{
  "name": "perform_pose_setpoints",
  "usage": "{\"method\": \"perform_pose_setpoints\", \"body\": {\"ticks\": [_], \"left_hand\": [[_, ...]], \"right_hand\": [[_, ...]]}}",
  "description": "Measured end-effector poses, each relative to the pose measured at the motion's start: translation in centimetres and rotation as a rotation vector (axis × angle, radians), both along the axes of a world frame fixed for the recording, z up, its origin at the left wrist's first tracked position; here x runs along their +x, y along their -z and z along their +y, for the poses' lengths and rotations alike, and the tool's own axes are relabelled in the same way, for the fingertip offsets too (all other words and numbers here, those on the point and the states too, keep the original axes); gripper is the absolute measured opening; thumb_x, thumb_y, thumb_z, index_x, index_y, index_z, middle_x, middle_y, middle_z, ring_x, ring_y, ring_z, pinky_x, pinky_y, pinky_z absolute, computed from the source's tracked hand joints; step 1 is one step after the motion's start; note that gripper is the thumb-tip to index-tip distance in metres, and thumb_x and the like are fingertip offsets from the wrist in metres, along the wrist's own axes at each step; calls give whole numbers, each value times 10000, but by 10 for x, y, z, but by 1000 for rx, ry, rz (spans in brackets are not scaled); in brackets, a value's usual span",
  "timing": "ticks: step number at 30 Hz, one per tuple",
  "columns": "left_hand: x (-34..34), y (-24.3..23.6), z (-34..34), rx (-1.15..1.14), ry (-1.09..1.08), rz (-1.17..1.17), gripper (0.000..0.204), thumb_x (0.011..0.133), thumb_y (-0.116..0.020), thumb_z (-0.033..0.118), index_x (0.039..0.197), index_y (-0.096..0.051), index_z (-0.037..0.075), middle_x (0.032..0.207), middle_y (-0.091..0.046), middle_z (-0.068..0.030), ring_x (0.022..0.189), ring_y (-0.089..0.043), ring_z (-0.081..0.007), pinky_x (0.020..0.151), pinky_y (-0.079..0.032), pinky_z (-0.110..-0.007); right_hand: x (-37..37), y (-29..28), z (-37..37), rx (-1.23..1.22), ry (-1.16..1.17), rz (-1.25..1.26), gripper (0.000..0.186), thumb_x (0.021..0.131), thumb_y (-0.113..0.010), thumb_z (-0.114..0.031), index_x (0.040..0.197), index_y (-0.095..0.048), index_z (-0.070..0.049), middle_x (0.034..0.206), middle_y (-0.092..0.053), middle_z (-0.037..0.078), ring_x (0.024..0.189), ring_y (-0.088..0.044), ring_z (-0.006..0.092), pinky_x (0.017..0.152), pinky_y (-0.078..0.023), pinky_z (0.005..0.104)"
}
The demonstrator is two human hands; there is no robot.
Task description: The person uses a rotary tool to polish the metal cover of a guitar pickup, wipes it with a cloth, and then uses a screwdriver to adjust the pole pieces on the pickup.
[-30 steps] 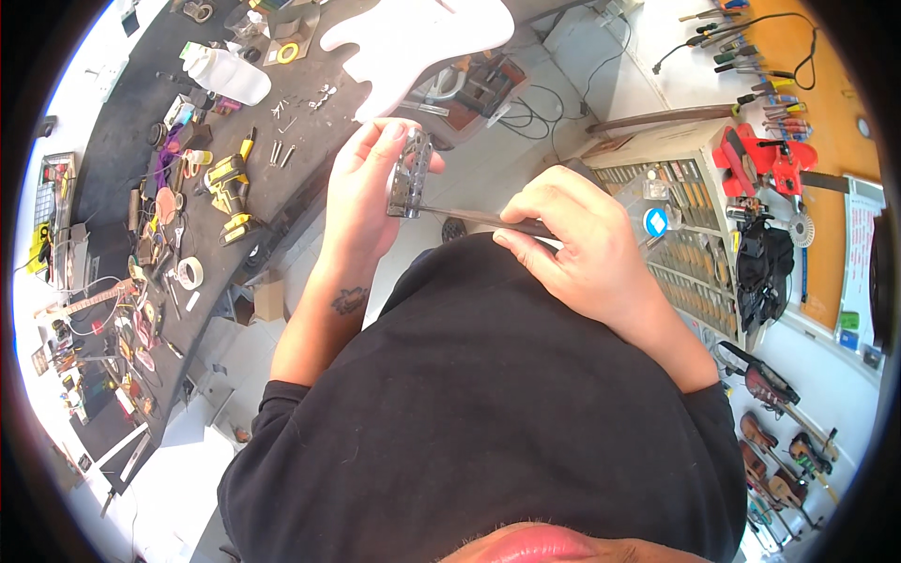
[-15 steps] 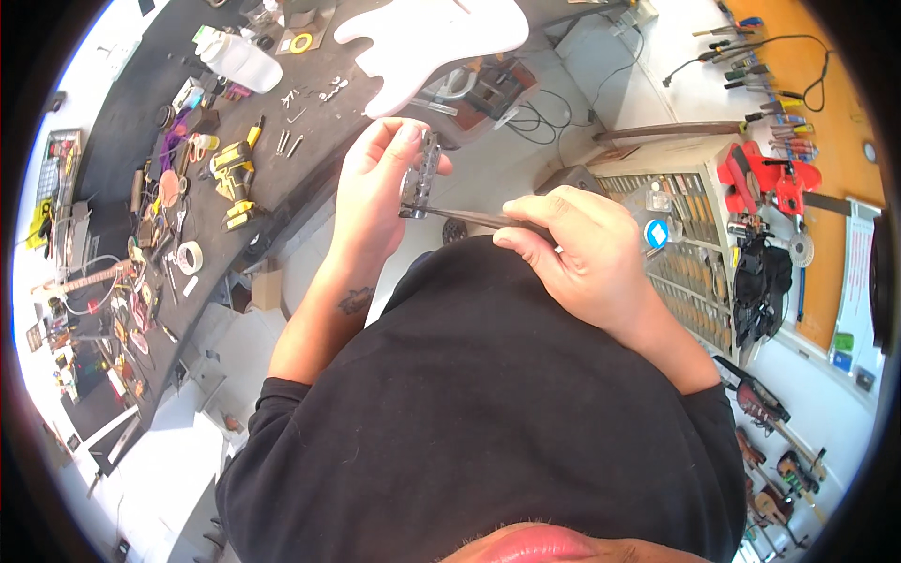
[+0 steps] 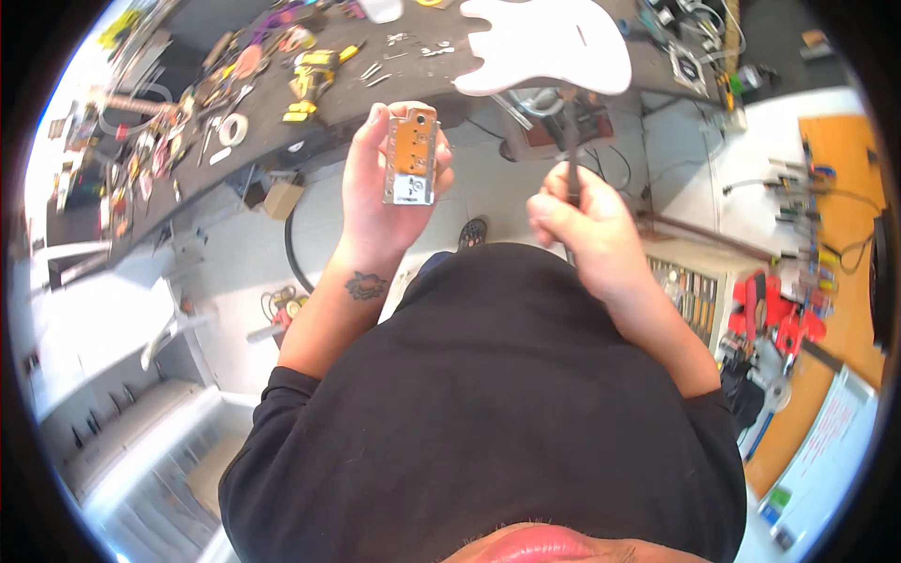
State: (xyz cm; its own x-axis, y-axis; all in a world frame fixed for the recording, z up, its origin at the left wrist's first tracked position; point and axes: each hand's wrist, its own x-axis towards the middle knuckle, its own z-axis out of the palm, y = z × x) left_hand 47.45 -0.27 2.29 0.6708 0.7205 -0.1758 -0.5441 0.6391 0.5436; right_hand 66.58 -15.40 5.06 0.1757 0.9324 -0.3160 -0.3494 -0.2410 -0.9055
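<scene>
A metal guitar bridge (image 3: 410, 155) lies in my left hand (image 3: 364, 192), its broad face turned up. That face is partly copper-coloured and partly silvery, with several holes. My thumb runs along the left edge and my fingertips curl round the right one. To the right, apart from the bridge, my right hand (image 3: 601, 225) grips a long, thin, dark file (image 3: 572, 141) that points away from me. Part of the file is hidden in the fist. Beyond both hands, a white guitar body (image 3: 549, 47) lies on the dark workbench (image 3: 427, 80).
On the bench are a yellow and black drill (image 3: 310, 83), a tape roll (image 3: 233, 129), small metal parts and many scattered tools. At right are a drawer cabinet (image 3: 690, 291), a red tool (image 3: 755, 305) and a wall rack. A cardboard box (image 3: 283, 200) sits under the bench.
The file tip, earlier against the bridge, has come away and now points forward. My left hand has turned the bridge broad face up. The view has swung right.
</scene>
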Motion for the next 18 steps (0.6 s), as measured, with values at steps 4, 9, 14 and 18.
{"method": "perform_pose_setpoints", "body": {"ticks": [4, 9, 14, 18], "left_hand": [[-5, -15, -36, 91, -162, -118, 498, 1104, -434, 507, 1190, -649, 66, 842, -607, -110, 742, -526, -178, 575, -405, -309], [-21, -28, -68, 230, -344, -59, 436, 1098, -452, 506, 1162, -576, 93, 827, -630, -81, 690, -639, -204, 573, -533, -326], [-41, -36, -100, 227, -669, 17, 405, 1105, -433, 478, 1152, -553, 95, 776, -592, -79, 645, -604, -196, 550, -500, -322], [-69, -41, -108, 216, -778, 13, 450, 1087, -458, 500, 1125, -586, 71, 739, -508, -60, 661, -513, -196, 611, -441, -339]], "right_hand": [[-31, -9, 20, 123, -176, 97, 303, 929, -794, -138, 961, -497, -84, 845, -562, -22, 735, -525, 48, 660, -466, 246], [-63, -17, 26, 240, -351, 3, 330, 899, -823, -142, 936, -502, -77, 844, -561, -23, 721, -488, 45, 638, -450, 250], [-101, -20, 27, 245, -448, 324, 390, 886, -810, -116, 867, -421, -107, 806, -479, -33, 741, -459, 58, 648, -436, 262], [-125, -21, 39, 275, -599, 206, 386, 869, -766, -68, 856, -384, -117, 799, -447, -38, 756, -456, 63, 654, -427, 269]]}}
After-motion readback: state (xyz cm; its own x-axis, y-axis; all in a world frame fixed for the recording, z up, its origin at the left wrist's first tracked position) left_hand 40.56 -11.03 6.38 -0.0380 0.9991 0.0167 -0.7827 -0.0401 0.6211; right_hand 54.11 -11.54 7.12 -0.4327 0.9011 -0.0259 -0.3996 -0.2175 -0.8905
